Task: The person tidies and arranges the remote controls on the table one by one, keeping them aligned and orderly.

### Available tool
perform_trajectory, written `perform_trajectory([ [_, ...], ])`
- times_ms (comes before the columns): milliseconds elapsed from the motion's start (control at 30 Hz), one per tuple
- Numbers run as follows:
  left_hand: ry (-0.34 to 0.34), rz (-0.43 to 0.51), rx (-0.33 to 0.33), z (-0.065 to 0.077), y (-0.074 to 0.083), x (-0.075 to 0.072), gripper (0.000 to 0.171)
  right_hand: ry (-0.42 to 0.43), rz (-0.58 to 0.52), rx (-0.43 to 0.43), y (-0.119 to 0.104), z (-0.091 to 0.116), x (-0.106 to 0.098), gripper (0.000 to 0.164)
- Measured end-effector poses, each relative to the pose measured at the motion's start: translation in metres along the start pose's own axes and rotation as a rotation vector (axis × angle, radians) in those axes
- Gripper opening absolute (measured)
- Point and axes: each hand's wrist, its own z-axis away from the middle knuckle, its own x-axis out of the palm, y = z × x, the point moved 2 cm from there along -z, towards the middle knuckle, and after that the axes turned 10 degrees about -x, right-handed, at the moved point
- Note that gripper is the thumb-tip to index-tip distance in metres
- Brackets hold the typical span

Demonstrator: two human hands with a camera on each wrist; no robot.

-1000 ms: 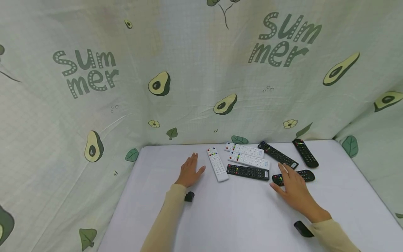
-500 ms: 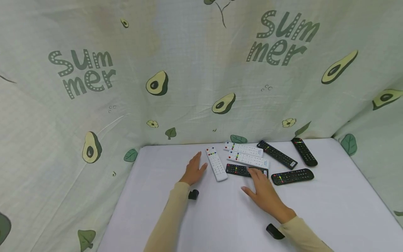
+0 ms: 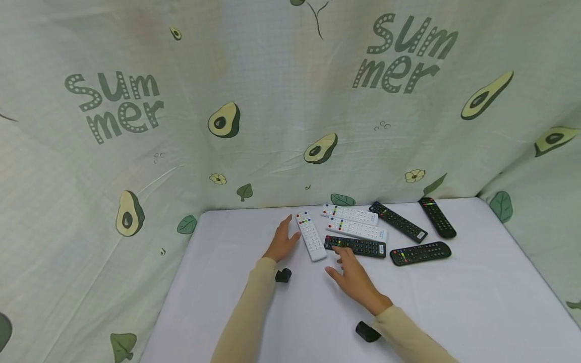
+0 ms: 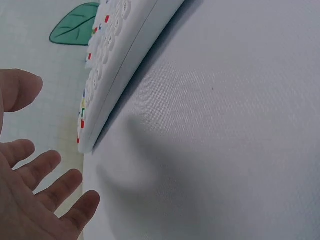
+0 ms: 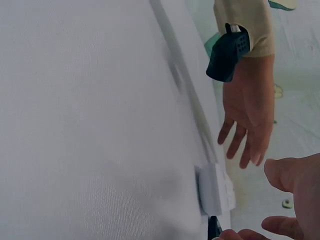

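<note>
A white remote control (image 3: pixel 311 236) lies lengthwise on the table, with my left hand (image 3: pixel 281 244) just left of it, fingers extended and holding nothing. In the left wrist view the same white remote (image 4: pixel 117 70) shows beyond the spread fingers, apart from them. My right hand (image 3: pixel 355 280) hovers in front of a black remote (image 3: pixel 363 246), its fingers loosely bent with nothing in them. Whether a fingertip touches that remote I cannot tell. In the right wrist view my left hand (image 5: pixel 248 110) appears past the right thumb, above the white remote's end (image 5: pixel 212 190).
Two more white remotes (image 3: pixel 351 214) lie behind the black one. Further right are a slanted black remote (image 3: pixel 399 222), another near the back corner (image 3: pixel 437 218) and a rounded black one (image 3: pixel 420 253). A printed curtain (image 3: pixel 272 101) hangs behind the white table (image 3: pixel 317 322).
My right hand has moved left from the rounded black remote, across the front of the middle black remote. My left hand has shifted slightly right, closer to the white remote.
</note>
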Motion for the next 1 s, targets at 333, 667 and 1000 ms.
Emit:
perform_trajectory([
  [333,0.009,0.057,-0.033,-0.009,0.008,0.004,0.069,0.063,-0.052,0.073,0.001,-0.016,0.019,0.055],
  [667,0.012,0.101,-0.080,-0.015,0.012,0.008,0.072,0.120,-0.057,0.110,0.006,-0.028,0.037,0.048],
  [1000,0.007,0.133,-0.117,-0.019,0.016,0.011,0.069,0.211,-0.027,0.117,0.006,-0.038,0.045,0.040],
])
